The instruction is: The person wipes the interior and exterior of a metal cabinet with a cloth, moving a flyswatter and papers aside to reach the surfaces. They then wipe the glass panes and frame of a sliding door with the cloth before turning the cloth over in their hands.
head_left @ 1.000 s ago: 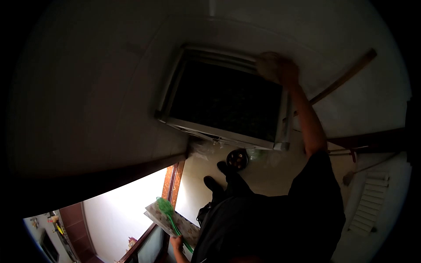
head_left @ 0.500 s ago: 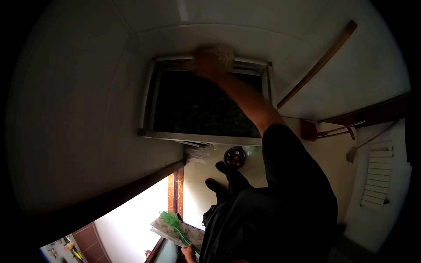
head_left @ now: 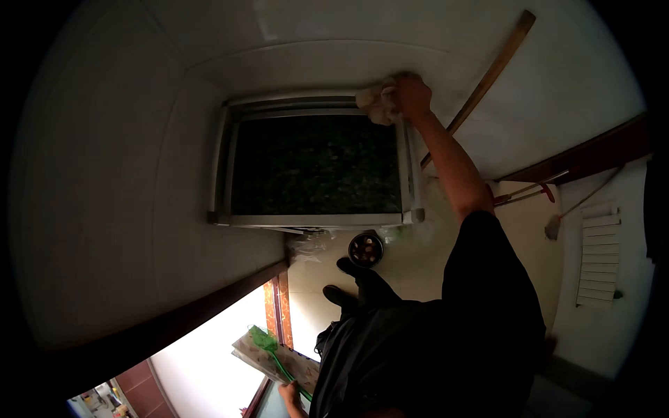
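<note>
- The right hand [head_left: 412, 96] clutches a bunched pale cloth [head_left: 378, 103] at the far right corner of a metal frame [head_left: 306, 221].
- The left hand [head_left: 288, 391] grips a green mesh-ended tool [head_left: 265, 341] beside a patterned sheet [head_left: 252, 352].
- A round bowl [head_left: 366, 249] sits on the floor [head_left: 412, 270].

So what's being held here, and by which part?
The right hand holds a crumpled cloth by one bunched end. The left hand is at the handle of a green swatter; its exact grip is unclear.
</note>
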`<state>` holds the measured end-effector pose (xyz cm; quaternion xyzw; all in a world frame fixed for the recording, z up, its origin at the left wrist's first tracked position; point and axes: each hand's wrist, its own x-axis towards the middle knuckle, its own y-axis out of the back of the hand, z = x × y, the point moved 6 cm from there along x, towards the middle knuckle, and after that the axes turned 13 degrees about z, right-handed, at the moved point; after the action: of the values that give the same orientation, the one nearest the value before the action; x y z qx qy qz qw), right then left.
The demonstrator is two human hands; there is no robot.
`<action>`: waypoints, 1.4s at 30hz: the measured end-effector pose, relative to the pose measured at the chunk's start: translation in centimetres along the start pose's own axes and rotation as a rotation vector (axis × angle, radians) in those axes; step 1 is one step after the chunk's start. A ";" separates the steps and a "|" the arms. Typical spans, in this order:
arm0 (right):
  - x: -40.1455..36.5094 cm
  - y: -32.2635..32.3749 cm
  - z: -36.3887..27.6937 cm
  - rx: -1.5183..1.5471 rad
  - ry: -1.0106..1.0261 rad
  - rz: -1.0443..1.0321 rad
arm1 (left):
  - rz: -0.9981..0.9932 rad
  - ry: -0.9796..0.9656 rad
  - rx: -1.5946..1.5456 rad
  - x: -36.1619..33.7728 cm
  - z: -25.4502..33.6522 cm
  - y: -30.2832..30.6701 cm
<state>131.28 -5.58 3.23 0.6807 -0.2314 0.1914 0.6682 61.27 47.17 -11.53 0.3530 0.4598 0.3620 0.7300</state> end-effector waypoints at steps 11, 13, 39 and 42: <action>-7.1 4.2 -0.8 0.084 -0.082 -0.160 | -0.053 0.016 0.005 0.6 -1.0 -0.1; -8.6 6.0 -1.0 0.074 -0.056 -0.166 | -0.083 0.003 0.040 1.3 -1.7 -0.4; -6.4 1.8 -0.7 0.276 -0.156 -0.127 | -0.093 0.125 0.004 0.3 0.3 0.0; -3.6 -1.1 -1.2 0.189 -0.173 -0.130 | -0.088 0.107 -0.051 0.7 -1.1 -0.8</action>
<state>128.98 -4.20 0.33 0.7682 -0.2244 0.1092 0.5896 60.59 47.64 -12.85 0.2940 0.5039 0.3594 0.7284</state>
